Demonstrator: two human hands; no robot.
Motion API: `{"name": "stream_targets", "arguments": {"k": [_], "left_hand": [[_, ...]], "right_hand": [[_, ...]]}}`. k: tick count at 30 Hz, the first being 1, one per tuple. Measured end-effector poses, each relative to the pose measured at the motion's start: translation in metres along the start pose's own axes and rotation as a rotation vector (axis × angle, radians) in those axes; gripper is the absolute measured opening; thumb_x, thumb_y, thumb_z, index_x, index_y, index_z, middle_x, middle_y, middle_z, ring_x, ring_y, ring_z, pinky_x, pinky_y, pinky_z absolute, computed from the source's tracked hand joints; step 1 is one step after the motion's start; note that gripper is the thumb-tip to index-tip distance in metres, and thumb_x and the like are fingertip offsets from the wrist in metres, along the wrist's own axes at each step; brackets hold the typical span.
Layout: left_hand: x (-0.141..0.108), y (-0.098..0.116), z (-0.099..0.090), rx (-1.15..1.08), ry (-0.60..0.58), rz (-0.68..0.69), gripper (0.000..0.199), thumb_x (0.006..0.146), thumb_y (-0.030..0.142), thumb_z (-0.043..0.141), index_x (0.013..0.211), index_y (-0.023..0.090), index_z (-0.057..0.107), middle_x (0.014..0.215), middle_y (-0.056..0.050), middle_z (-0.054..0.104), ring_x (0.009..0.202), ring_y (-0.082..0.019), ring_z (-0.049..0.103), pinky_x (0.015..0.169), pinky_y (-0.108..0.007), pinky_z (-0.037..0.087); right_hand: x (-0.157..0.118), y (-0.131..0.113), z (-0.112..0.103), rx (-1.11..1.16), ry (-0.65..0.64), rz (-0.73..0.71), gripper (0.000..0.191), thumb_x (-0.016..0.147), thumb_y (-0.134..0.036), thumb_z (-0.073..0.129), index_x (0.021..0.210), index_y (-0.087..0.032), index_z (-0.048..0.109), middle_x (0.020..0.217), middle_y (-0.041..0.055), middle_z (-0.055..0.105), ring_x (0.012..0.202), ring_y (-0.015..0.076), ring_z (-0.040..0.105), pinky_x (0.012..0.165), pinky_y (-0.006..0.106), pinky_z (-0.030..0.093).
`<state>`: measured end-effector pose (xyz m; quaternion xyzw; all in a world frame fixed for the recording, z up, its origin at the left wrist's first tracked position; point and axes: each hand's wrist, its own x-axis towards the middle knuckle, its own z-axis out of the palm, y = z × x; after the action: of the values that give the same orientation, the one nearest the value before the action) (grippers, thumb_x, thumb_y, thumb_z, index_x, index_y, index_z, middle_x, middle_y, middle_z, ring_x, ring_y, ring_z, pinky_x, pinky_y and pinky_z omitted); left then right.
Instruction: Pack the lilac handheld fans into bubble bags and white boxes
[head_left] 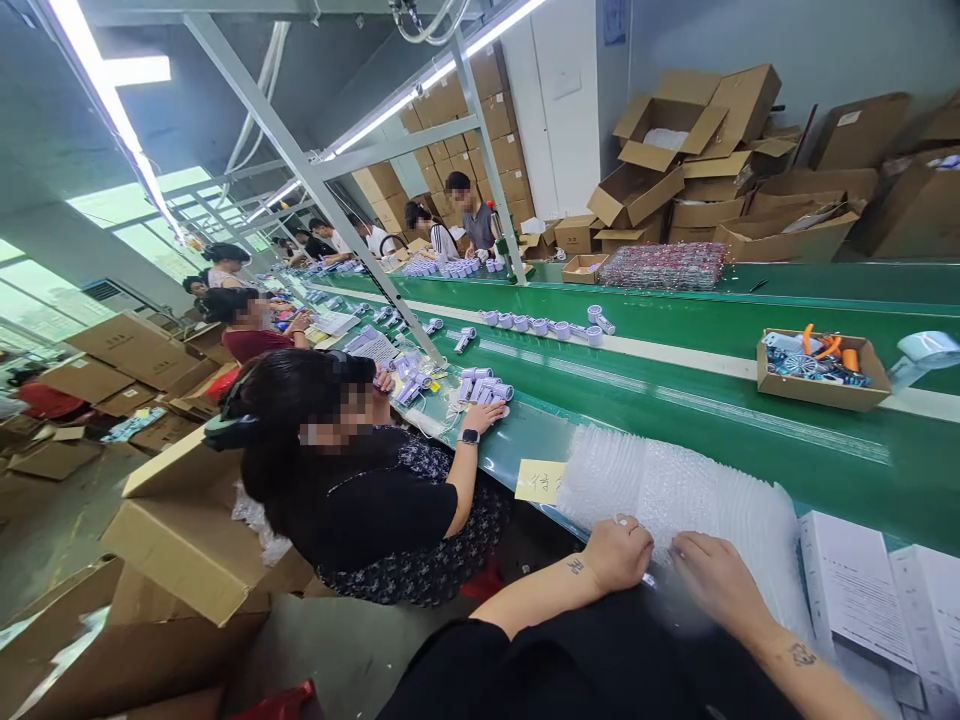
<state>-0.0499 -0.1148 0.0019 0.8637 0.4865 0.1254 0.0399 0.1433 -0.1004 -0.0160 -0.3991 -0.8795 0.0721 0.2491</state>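
My left hand (pixel 619 552) is closed at the near edge of a long row of clear bubble-wrap bags (pixel 675 485). Just to its right, my right hand (pixel 716 580) has its fingers bent and pressed together. Between and below the two hands shows a translucent, blurred piece of bubble wrap (pixel 664 585), which both seem to pinch; the fingertips are partly hidden. A yellow paper note (pixel 540 481) with handwriting lies at the left end of the row. White printed boxes (pixel 859 585) stand to the right of my right hand.
A green conveyor table (pixel 660 350) runs across, carrying lilac handheld devices (pixel 540 326) and a carton of parts (pixel 821 385). A tape roll (pixel 926 355) is at far right. Beside me on the left, a co-worker (pixel 330 480) handles lilac devices. Open cartons (pixel 187 520) crowd the floor.
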Motion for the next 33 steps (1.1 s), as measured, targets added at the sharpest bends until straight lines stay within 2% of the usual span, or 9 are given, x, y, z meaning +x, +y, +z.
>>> {"name": "stream_targets", "arguments": {"k": [9,13,16,19,21,25,27,30,33], "left_hand": [[-0.001,0.0,-0.001,0.01,0.048,-0.011,0.012,0.083,0.026,0.049,0.083,0.017,0.056,0.075,-0.006,0.059,0.073,-0.019,0.057,0.055,-0.027,0.041],[-0.001,0.0,-0.005,-0.002,0.138,-0.046,0.011,0.082,0.024,0.049,0.081,0.017,0.056,0.073,-0.005,0.058,0.071,-0.018,0.056,0.055,-0.028,0.041],[-0.002,-0.002,-0.007,-0.025,0.226,-0.1,0.01,0.081,0.022,0.048,0.078,0.017,0.056,0.072,-0.006,0.057,0.073,-0.019,0.055,0.058,-0.029,0.043],[-0.003,-0.004,-0.009,-0.053,0.262,-0.17,0.01,0.081,0.022,0.048,0.076,0.017,0.055,0.071,-0.006,0.057,0.074,-0.019,0.055,0.061,-0.03,0.044],[-0.004,-0.004,-0.011,-0.068,0.252,-0.184,0.009,0.081,0.023,0.049,0.078,0.017,0.055,0.073,-0.006,0.057,0.076,-0.02,0.054,0.063,-0.03,0.044],[-0.003,-0.002,-0.014,-0.051,0.226,-0.166,0.021,0.078,0.026,0.053,0.097,0.017,0.054,0.085,-0.008,0.056,0.082,-0.021,0.052,0.068,-0.033,0.045],[-0.001,-0.002,-0.016,-0.004,0.226,-0.126,0.018,0.079,0.025,0.052,0.095,0.017,0.055,0.084,-0.007,0.055,0.08,-0.021,0.051,0.068,-0.033,0.045],[0.001,-0.004,-0.019,0.048,0.243,-0.045,0.011,0.082,0.02,0.047,0.079,0.016,0.056,0.073,-0.006,0.053,0.072,-0.018,0.05,0.065,-0.031,0.043],[0.0,-0.006,-0.024,0.035,0.269,0.019,0.014,0.084,0.022,0.045,0.081,0.016,0.057,0.07,-0.004,0.053,0.068,-0.017,0.05,0.063,-0.029,0.043]], "right_hand": [[-0.003,0.004,0.002,-0.009,0.015,0.009,0.018,0.088,-0.031,0.046,0.09,-0.022,0.061,0.089,0.0045,0.067,0.084,0.0199,0.061,0.072,0.032,0.041],[0.001,0.006,-0.003,0.009,-0.003,0.023,0.018,0.089,-0.032,0.046,0.09,-0.023,0.061,0.091,0.0049,0.066,0.084,0.0201,0.061,0.071,0.033,0.043],[0.002,0.012,-0.008,0.012,0.058,0.049,0.021,0.089,-0.032,0.044,0.09,-0.021,0.062,0.093,0.0082,0.064,0.083,0.0215,0.059,0.072,0.035,0.045],[0.004,0.02,-0.012,0.029,0.197,0.139,0.029,0.087,-0.039,0.044,0.089,-0.017,0.063,0.097,0.0138,0.061,0.085,0.0252,0.058,0.075,0.04,0.046],[0.006,0.022,-0.013,0.086,0.257,0.251,0.031,0.085,-0.042,0.045,0.091,-0.016,0.062,0.096,0.0142,0.06,0.081,0.0243,0.059,0.072,0.04,0.049],[0.013,0.012,-0.014,0.198,0.246,0.387,0.026,0.082,-0.04,0.046,0.087,-0.018,0.061,0.09,0.0099,0.062,0.069,0.0193,0.06,0.062,0.035,0.051],[0.016,0.003,-0.014,0.218,0.226,0.358,0.025,0.083,-0.039,0.046,0.086,-0.019,0.061,0.092,0.009,0.062,0.075,0.0199,0.061,0.064,0.034,0.052],[0.016,-0.004,-0.017,0.218,0.232,0.279,0.022,0.084,-0.038,0.048,0.086,-0.019,0.06,0.096,0.0094,0.061,0.081,0.0198,0.061,0.068,0.033,0.053],[0.011,0.001,-0.023,0.207,0.216,0.14,0.019,0.084,-0.036,0.051,0.09,-0.021,0.06,0.099,0.0093,0.061,0.088,0.0211,0.061,0.076,0.035,0.052]]}}
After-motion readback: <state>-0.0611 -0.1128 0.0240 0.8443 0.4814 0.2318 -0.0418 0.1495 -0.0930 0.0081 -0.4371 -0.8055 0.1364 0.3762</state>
